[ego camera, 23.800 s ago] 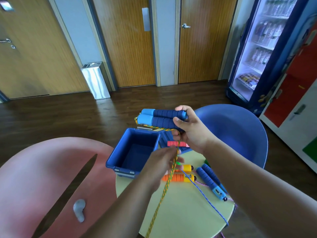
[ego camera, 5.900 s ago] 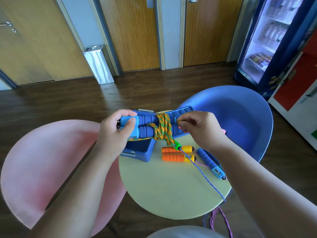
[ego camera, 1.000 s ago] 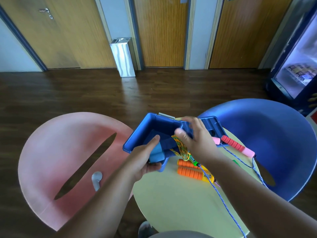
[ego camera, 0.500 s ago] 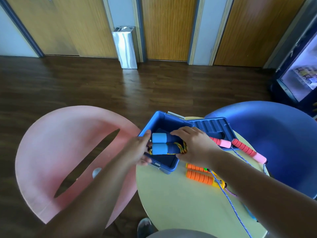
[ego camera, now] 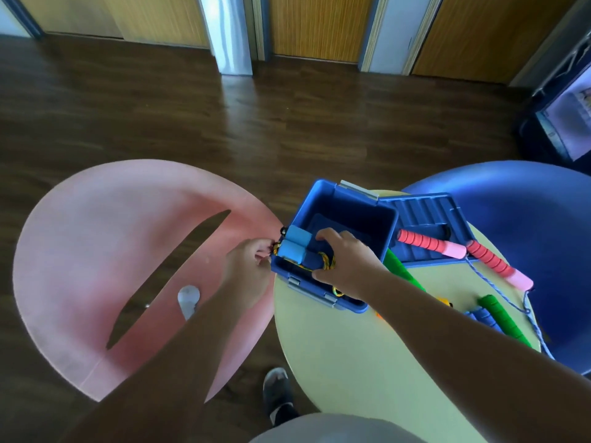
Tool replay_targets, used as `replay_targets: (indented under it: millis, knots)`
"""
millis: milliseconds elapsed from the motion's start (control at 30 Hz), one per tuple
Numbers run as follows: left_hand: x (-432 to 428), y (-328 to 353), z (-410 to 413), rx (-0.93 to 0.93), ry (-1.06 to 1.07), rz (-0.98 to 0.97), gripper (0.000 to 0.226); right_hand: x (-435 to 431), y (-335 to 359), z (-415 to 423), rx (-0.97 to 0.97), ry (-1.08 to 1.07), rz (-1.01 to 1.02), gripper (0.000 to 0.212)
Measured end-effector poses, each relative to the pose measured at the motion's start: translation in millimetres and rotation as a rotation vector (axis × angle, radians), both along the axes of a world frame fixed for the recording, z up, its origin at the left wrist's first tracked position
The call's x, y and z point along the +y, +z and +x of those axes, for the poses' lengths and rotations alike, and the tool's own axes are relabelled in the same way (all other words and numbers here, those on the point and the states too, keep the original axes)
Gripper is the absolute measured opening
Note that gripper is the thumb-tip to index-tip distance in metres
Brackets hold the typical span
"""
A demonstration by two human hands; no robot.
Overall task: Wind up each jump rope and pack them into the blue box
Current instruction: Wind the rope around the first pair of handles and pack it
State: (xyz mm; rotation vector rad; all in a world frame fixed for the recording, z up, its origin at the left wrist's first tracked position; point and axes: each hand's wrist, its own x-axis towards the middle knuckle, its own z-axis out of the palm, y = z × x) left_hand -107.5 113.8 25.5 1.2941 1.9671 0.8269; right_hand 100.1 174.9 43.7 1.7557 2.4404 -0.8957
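- Since half a second ago the wound blue-handled jump rope [ego camera: 299, 249] has sunk lower into the blue box [ego camera: 358, 215]. The left hand [ego camera: 249, 262] has slid back to the outside of the box's left wall.
- Right hand [ego camera: 347, 265]: its fingers [ego camera: 329, 235] curl over the top of the bundle and the thumb sits on the near side. It grips the handles and the orange-yellow coils, probably so the winding can't spring loose while being pushed down.
- Left-hand fingers are bent in tight at the box corner, just beside the pale-blue handle ends. I can't tell if they pinch a rope end or only brace the wall; bracing seems likely, to stop the box sliding.
- The bundle lies under the right fingers and just right of the left fingertips. It is tilted, with the handle ends still poking over the left rim, so it's not fully seated.
- The box lid [ego camera: 422, 215] lies open beyond the right fingers, with the pink-handled jump rope [ego camera: 430, 245] lying loose across it.
- Green handles [ego camera: 503, 318] are on the desk [ego camera: 345, 362] to the right of the right forearm, unwound. Several ropes are still to do.
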Motion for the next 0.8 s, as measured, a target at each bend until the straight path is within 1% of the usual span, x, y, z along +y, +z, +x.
replay_targets:
  millis: [133,200,333,633,733,800]
  knots:
    - [4.0,-11.3,-5.0,-0.04,0.014,0.005,0.033,4.1,-7.0,1.6,0.01,-0.096,-0.029,0.066]
    - [7.6,-13.1,-8.8,-0.033,-0.025,0.007,0.032,6.4,-8.6,6.9,-0.027,-0.128,-0.054,0.064]
    - [14.7,-14.6,-12.6,0.011,-0.129,0.046,0.029,5.4,-19.9,6.8,-0.126,-0.058,-0.12,0.064]
    - [19.7,-26.8,-18.5,-0.01,-0.138,0.075,0.03,14.7,-48.4,-8.1,-0.219,-0.03,-0.22,0.054]
    - [20.3,-28.3,-19.0,-0.023,-0.135,0.07,0.029,19.2,-48.7,-6.6,-0.341,0.069,-0.181,0.05]
    - [20.3,-29.5,-19.4,-0.034,-0.135,0.073,0.029,22.8,-45.9,-5.5,-0.377,0.119,-0.159,0.044]
